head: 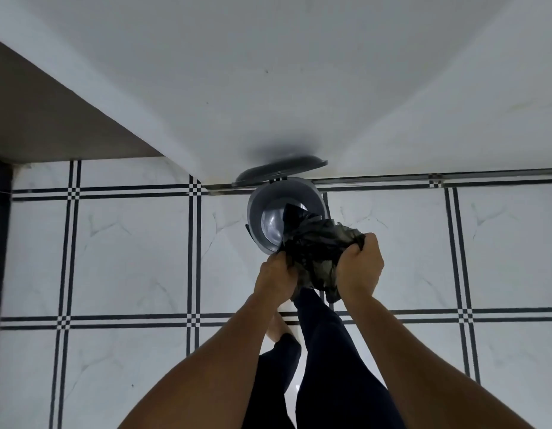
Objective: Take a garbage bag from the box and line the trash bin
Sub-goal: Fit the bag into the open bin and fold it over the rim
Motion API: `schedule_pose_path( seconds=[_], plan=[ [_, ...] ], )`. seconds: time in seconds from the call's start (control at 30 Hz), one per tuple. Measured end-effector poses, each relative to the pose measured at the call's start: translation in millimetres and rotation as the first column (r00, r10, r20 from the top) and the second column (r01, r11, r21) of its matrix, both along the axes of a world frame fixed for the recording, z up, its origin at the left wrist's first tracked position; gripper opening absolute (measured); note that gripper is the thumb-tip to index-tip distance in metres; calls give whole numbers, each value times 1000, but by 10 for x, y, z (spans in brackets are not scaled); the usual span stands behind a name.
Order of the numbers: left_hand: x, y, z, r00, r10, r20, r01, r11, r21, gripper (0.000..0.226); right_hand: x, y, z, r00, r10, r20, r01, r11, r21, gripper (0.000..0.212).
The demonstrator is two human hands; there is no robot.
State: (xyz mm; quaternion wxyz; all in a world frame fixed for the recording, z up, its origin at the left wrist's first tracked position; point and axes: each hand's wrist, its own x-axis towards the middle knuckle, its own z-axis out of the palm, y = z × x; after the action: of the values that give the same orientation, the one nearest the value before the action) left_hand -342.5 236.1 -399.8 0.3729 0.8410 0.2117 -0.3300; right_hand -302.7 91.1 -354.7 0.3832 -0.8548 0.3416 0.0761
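Both hands, my left hand [276, 278] and right hand [359, 266], keep fingers clamped on the bunched garbage bag [315, 243] above the open trash bin [255, 209] by the wall, its tip dipping inside for lining.

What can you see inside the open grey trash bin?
Inside the trash bin, a bare, shiny grey bottom shows, and one end of the black garbage bag hangs over its opening. The bag hides the bin's right inner side.
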Motion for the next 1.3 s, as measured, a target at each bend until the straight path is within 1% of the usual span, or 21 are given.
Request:
schedule_pose_path(
  seconds=[0.1, 0.17, 0.23, 0.4, 0.5, 0.57, 0.63, 0.73, 0.8, 0.9, 1.0, 1.13, 1.23, 1.3],
  plan=[
    [170, -50, -169, 999, 42, -6, -42, 999, 4, 22, 98, -21, -234, 999, 36, -38, -34, 999, 35, 13],
    [256, -14, -329, 997, 82, 10, -83, 996, 37, 24, 179, -30, -450, 996, 60, -70, -56, 997, 61, 13],
    [325, 71, -535, 994, 111, 14, -112, 991, 76, 22, 280, -36, -729, 993, 59, -99, -51, 995, 86, 13],
    [395, 350, -1201, 998, 60, -2, -59, 988, 145, 23, 466, -1, -1558, 977, 103, -188, -76, 986, 146, 12],
    [423, 486, -1541, 998, 55, 21, -58, 984, 171, 21, 527, 72, -2013, 967, 156, -201, -122, 977, 175, 18],
    [415, 546, -1754, 998, 53, 44, -60, 983, 176, 27, 528, 124, -2299, 963, 191, -191, -158, 972, 175, 22],
    [395, 582, -1924, 998, 28, 59, -38, 982, 183, 40, 523, 164, -2522, 965, 206, -161, -178, 969, 169, 24],
    [320, 624, -2088, 998, 25, 63, -36, 983, 181, 60, 483, 202, -2721, 975, 187, -123, -172, 978, 121, 26],
    [225, 681, -2179, 997, -37, 66, 21, 972, 235, 75, 442, 184, -2792, 975, 198, -98, -193, 980, 53, 34],
    [56, 852, -2282, 993, -110, 44, 88, 934, 346, 73, 356, 64, -2834, 958, 264, -110, -272, 960, -65, 41],
    [-39, 999, -2358, 992, -123, -1, 113, 906, 408, 74, 350, -57, -2867, 969, 214, -123, -227, 968, -106, 42],
    [-56, 1095, -2441, 989, -142, -38, 146, 916, 374, 78, 444, -59, -2912, 952, 272, -141, -291, 946, -140, 35],
    [-10, 1111, -2492, 994, -104, -33, 108, 926, 362, 83, 503, -55, -2957, 955, 252, -158, -280, 940, -193, 34],
    [19, 1102, -2515, 996, -77, -37, 86, 928, 363, 88, 543, -94, -3007, 947, 220, -232, -280, 922, -267, 32]
  ],
)
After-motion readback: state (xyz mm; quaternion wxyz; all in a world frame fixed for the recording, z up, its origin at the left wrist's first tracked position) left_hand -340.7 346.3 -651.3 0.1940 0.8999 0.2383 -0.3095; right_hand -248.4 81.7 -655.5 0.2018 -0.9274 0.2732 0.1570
